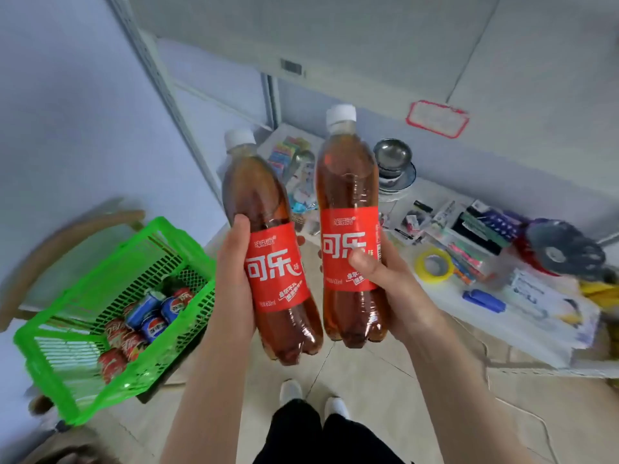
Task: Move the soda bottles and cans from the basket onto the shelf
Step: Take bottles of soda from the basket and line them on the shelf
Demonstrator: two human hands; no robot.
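each hand gripped a cola bottle upright, left hand on the left bottle, right hand on the right bottle; the shelf lay ahead and above, the right bottle nearer it.

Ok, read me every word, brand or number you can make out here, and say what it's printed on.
"可乐": big white characters on the red label of the left bottle, held in the left hand.
"可乐": same on the right bottle, held in the right hand.
Smaller print on both labels: too blurred.
Blue cans in the green basket: Pepsi-style roundel, lettering unreadable.
Red-bordered sign: unreadable.
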